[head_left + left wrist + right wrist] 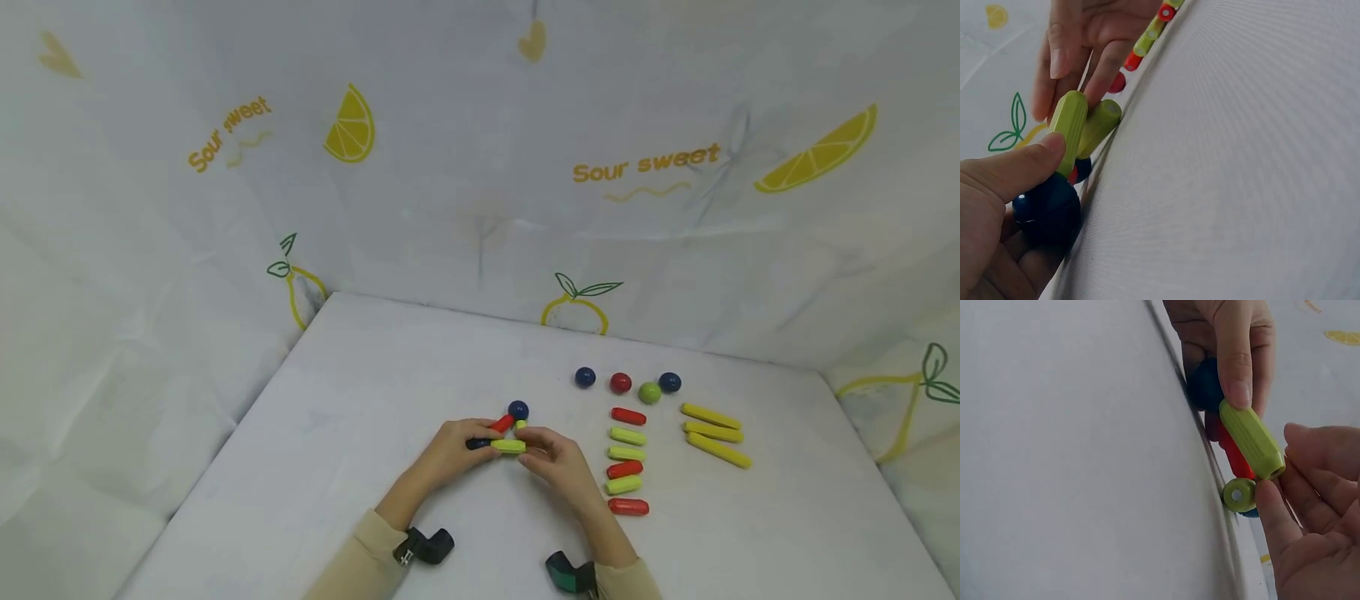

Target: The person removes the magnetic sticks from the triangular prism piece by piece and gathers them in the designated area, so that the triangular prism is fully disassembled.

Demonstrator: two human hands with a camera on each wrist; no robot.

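My left hand [448, 454] grips a blue ball [1047, 209] with a light-green magnetic stick [1252, 440] joined to it, the thumb lying along the stick. From the same ball a red stick [1235, 453] runs to a second blue ball [518, 410] on the table. Another light-green stick [1100, 128] extends from that far ball, a metal disc in its free end. My right hand [558, 467] has its fingers loosely extended around the free end of the held stick, one fingertip right at that end.
Right of the hands lies a column of short red and light-green sticks [627, 454]. Behind it sit two blue balls [585, 377], a red ball [620, 382] and a green ball [649, 392]. Three longer yellow sticks [712, 433] lie farther right. A patterned white curtain [480, 167] borders the white table [315, 433].
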